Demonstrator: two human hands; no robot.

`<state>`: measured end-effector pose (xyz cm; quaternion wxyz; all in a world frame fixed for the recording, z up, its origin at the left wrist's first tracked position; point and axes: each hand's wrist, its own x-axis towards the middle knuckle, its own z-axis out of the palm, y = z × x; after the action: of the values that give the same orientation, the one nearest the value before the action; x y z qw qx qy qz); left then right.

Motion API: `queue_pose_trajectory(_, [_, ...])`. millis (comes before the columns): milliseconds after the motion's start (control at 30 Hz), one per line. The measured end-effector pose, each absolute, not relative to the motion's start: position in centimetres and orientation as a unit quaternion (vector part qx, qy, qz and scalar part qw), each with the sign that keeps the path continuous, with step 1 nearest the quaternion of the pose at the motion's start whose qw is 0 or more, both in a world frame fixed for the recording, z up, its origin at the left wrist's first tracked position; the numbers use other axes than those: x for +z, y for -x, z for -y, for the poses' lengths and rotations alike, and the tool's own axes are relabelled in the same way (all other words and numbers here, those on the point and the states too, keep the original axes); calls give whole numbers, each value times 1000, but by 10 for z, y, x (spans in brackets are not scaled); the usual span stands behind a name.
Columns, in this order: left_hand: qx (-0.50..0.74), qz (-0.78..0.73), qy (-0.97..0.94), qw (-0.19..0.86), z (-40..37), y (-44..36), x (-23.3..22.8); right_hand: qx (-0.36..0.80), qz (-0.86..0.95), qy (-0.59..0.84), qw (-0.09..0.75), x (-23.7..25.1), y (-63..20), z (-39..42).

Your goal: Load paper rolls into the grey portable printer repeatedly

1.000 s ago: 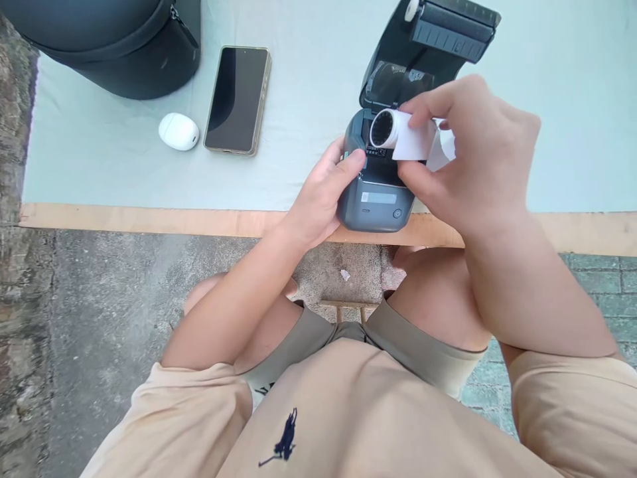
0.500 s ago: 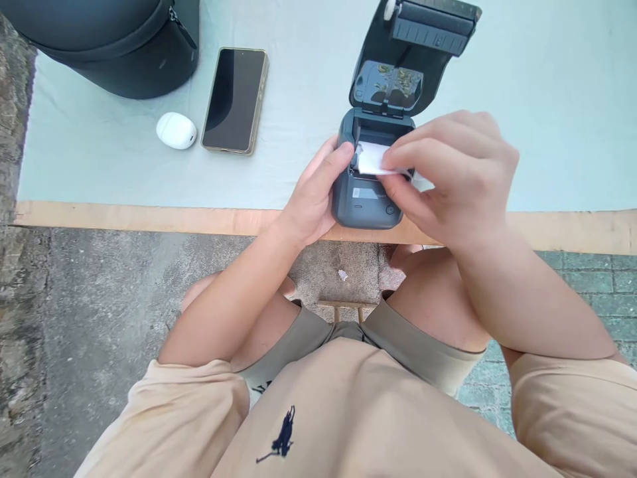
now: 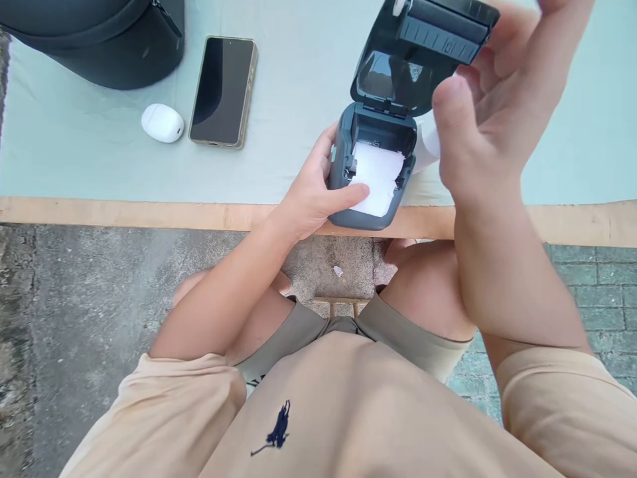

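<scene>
A small dark thermal printer (image 3: 343, 199) stands at the table's front edge with its lid (image 3: 393, 79) swung up. My left hand (image 3: 316, 192) grips its left side, and the thumb presses on a strip of white paper (image 3: 379, 172). That paper comes out of the roll bay and lies over the printer's front. My right hand (image 3: 497, 119) is raised at the right of the lid, thumb apart and fingers partly hidden behind the lid's edge. Whether those fingers touch the lid I cannot tell. Behind the right hand, beside the printer, a white object (image 3: 428, 141) is partly covered.
To the left lie a smartphone (image 3: 223, 91) and a white earbud case (image 3: 162, 123). A black zipped case (image 3: 114, 46) stands at the far left. A pale cloth (image 3: 99, 159) covers the table, whose wooden edge (image 3: 149, 216) runs across. A paper scrap (image 3: 338, 271) lies on the ground.
My right hand has let go of the paper and moved up and right beside the lid. The paper now lies over the printer's front, and my left thumb has shifted onto it.
</scene>
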<state>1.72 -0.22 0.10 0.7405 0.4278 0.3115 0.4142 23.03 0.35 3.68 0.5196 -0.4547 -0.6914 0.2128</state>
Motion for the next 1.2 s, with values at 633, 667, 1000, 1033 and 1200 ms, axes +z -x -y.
queue_pose_trajectory(633, [425, -300, -442, 731, 0, -14, -2, 98, 815, 335, 464, 28, -223, 4])
queue_pose_trajectory(667, [429, -287, -440, 735, 0, -14, -3, 101, 814, 338, 461, 28, -223, 4])
queue_pose_trajectory(1000, [464, -263, -404, 743, 7, -15, 0, 155, 786, 408, 437, 38, -219, 17])
queue_pose_trajectory(1033, [459, -265, -408, 743, 8, -15, 1, 184, 779, 408, 438, 39, -219, 19])
queue_pose_trajectory(1200, [450, -280, -420, 737, 11, -18, 4, 298, 742, 397, 451, 39, -220, 26])
